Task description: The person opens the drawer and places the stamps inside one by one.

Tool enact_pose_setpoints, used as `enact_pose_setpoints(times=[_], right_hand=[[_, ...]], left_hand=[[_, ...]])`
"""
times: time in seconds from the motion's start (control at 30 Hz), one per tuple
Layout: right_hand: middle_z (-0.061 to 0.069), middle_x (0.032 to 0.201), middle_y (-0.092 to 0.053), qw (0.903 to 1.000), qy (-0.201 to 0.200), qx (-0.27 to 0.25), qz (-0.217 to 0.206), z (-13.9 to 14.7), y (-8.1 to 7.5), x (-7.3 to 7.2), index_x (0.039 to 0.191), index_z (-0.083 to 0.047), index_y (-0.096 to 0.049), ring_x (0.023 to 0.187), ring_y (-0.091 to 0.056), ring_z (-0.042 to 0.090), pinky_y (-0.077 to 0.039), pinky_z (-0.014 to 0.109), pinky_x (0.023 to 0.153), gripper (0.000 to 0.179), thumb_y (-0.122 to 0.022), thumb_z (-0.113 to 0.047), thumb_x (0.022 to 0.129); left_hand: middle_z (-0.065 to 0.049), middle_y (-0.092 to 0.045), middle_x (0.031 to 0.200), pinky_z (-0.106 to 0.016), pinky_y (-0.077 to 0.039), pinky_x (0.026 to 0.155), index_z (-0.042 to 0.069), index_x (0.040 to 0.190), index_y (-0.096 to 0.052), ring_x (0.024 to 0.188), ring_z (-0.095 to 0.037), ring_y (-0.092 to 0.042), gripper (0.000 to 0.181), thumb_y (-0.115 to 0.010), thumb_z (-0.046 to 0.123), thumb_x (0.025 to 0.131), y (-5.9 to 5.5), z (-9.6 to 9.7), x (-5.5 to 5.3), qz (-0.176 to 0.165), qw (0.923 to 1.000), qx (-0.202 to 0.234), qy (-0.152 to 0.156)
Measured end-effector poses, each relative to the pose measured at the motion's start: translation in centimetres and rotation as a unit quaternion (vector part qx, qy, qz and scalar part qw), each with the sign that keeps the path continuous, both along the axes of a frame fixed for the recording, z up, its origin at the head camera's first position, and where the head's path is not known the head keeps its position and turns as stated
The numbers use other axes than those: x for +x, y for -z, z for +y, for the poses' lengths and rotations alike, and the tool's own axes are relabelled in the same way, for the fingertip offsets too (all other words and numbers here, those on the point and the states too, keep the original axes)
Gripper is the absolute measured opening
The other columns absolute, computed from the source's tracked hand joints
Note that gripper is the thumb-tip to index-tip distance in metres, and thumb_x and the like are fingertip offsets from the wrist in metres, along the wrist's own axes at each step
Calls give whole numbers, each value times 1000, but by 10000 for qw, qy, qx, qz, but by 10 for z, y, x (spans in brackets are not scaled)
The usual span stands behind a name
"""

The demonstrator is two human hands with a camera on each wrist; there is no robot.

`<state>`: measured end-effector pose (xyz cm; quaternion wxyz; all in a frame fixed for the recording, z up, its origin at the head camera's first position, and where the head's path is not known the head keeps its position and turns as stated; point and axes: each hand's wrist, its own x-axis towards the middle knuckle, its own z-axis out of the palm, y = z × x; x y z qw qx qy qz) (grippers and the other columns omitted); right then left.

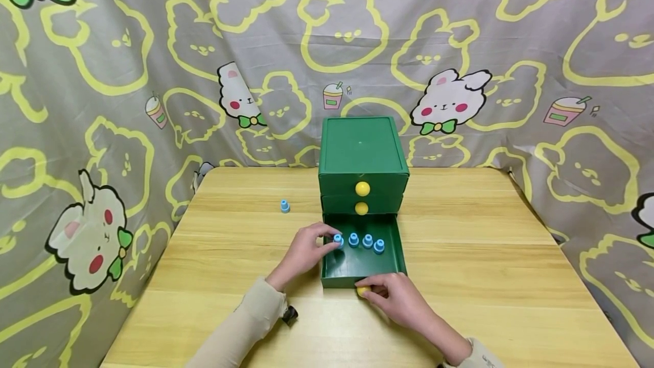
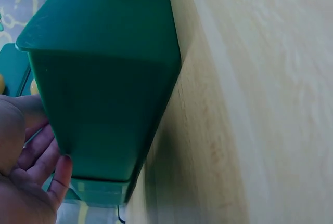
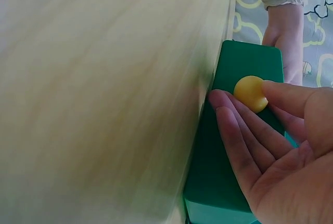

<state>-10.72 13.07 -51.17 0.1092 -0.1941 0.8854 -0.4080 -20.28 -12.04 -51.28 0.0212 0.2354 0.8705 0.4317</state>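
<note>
A green drawer unit (image 1: 363, 146) stands on the table with its bottom drawer (image 1: 347, 269) pulled out. My left hand (image 1: 308, 249) reaches over that drawer's left wall and pinches a small light-blue, cone-like stepped piece (image 1: 338, 239) between thumb and fingers. Three matching blue pieces stand in a row to its right, the middle one (image 1: 367, 240) among them. In front, my right hand (image 1: 401, 300) grips the drawer's round yellow knob (image 3: 250, 94) with thumb and fingers. From the left wrist view, the drawer's side wall (image 2: 99, 109) hides the pinched piece.
Another blue piece (image 1: 285, 206) stands on the wooden table (image 1: 475, 243), left of the unit. Two upper drawers are closed, each with a yellow knob (image 1: 362, 188). A patterned grey curtain (image 1: 276, 27) hangs behind and at both sides.
</note>
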Motion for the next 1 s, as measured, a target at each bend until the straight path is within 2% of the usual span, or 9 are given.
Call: enact_pose_setpoints(times=[0.23,0.4,0.63,1.0], right_hand=[[-2,110,-79,10000,5,-19,-23,0,0,0,113,-19,-82,85,-70,-1,-57,20,74,18,-74,-19,96],[-2,110,-79,10000,8,-32,-17,0,1,0,113,-20,-82,85,-70,-1,-57,20,74,18,-74,-20,96],[-3,109,-79,10000,2,-61,36,0,1,0,113,-20,-82,85,-70,-2,-57,20,73,18,-74,-18,96],[-4,109,-79,10000,27,-36,11,0,1,0,114,-21,-81,85,-69,-2,-57,20,74,19,-74,-19,97]], left_hand=[[5,-75,109,-44,-53,98,13,117,-77,100,-13,-68,23,-74,25,97,2,3,-3,299,9985,-435,175],[5,-77,108,-46,-50,99,14,117,-77,98,-12,-70,23,-75,24,96,3,4,-4,496,9969,-574,203],[6,-80,101,-40,-50,94,20,111,-78,92,-10,-72,19,-79,26,93,3,7,-4,964,9892,-1063,309],[6,-79,99,-39,-50,95,21,110,-78,92,-12,-70,17,-78,27,94,3,8,-5,939,9865,-1291,353]])
